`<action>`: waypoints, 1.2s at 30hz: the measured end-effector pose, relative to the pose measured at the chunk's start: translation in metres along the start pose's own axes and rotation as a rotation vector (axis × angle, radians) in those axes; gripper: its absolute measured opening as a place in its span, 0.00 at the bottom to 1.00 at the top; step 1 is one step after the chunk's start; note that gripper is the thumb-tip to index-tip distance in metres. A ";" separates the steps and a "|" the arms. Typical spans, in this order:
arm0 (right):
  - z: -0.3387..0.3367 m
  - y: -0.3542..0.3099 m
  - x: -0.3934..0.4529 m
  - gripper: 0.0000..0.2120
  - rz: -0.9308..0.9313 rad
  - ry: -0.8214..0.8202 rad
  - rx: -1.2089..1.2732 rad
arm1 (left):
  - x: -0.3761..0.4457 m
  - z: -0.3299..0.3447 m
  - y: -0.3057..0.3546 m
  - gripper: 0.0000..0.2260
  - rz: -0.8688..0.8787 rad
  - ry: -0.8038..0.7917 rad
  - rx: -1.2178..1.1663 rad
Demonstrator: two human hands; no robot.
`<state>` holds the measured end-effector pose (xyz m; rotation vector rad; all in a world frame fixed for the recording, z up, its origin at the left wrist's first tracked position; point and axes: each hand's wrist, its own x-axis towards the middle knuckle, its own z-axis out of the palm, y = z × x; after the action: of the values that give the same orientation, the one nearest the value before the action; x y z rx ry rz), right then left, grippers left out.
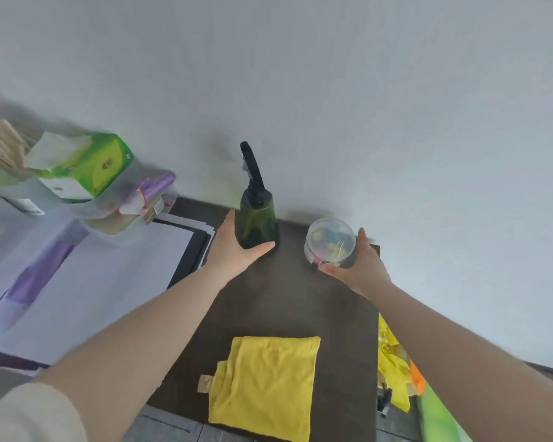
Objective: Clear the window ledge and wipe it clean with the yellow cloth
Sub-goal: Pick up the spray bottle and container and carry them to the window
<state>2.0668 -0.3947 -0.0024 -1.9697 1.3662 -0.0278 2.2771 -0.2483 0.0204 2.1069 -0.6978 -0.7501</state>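
We see the left hand wrapped around the upright green spray bottle and the right hand cupping the clear round container, both on the dark ledge. The folded yellow cloth lies at its near edge.

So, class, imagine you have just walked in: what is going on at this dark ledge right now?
A person is clearing the dark ledge. The left hand grips the base of a green spray bottle, and the right hand holds a clear round container of small colourful items. Both things stand at the far end, by the wall. The folded yellow cloth lies untouched at the near end, so wiping has not begun.
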 end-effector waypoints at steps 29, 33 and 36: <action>-0.036 0.031 -0.031 0.47 0.102 0.201 0.093 | 0.008 0.041 0.071 0.30 0.155 -0.182 0.111; -0.073 0.073 -0.067 0.46 0.126 0.258 0.128 | -0.027 0.077 0.112 0.31 0.233 -0.237 0.120; -0.104 0.113 -0.102 0.46 0.159 0.310 0.160 | -0.061 0.109 0.140 0.31 0.302 -0.284 0.153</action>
<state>1.8901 -0.3872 0.0473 -1.7701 1.6600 -0.3704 2.1280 -0.3360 0.0933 1.9825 -1.2315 -0.8547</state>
